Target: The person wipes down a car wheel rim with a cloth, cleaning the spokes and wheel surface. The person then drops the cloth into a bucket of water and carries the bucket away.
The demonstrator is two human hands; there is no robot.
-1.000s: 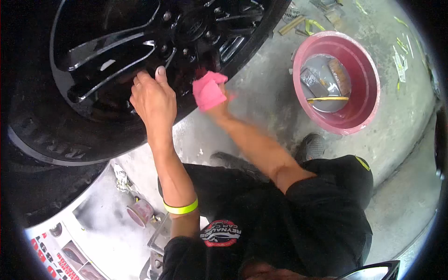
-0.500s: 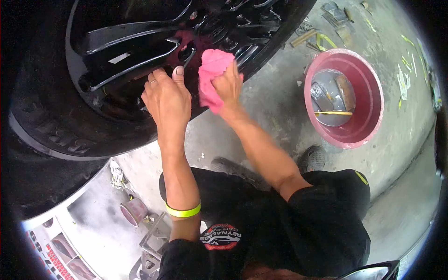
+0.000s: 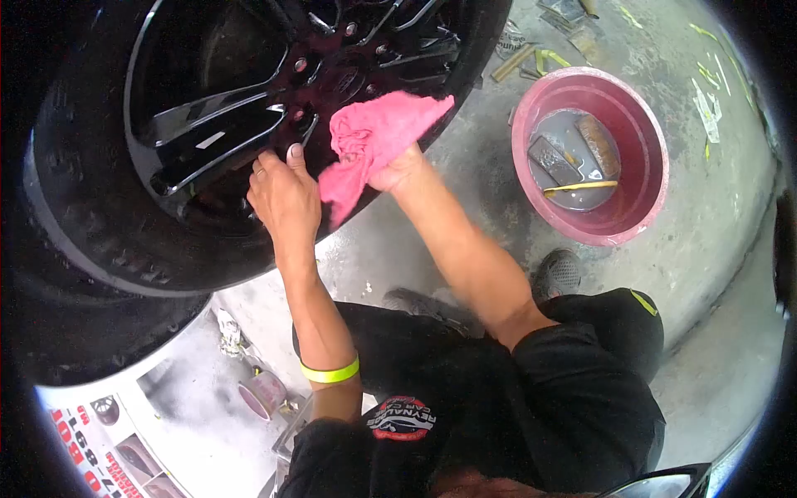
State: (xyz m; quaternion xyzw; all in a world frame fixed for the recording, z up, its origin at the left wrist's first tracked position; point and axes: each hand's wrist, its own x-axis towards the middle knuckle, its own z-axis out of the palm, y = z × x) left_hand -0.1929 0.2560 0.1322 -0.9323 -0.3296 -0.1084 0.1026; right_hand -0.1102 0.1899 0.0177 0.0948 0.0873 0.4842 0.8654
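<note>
A glossy black alloy wheel in its tire fills the upper left. My left hand is on a lower spoke, its fingertips hooked over the edge and its thumb pointing up along it. A ring shows on one finger. In my right hand is a bunched pink cloth, spread over the lower right part of the wheel. The cloth covers most of that hand's fingers.
On the floor to the right stands a pink tub with murky water, blocks and a yellow strip inside. Scraps of tape and paper lie beyond it. A small pink bucket stands at the lower left beside a printed banner.
The cloth has opened out and turned in my right hand, its corner now reaching right. My left hand stays at the spoke. The view has shifted slightly.
</note>
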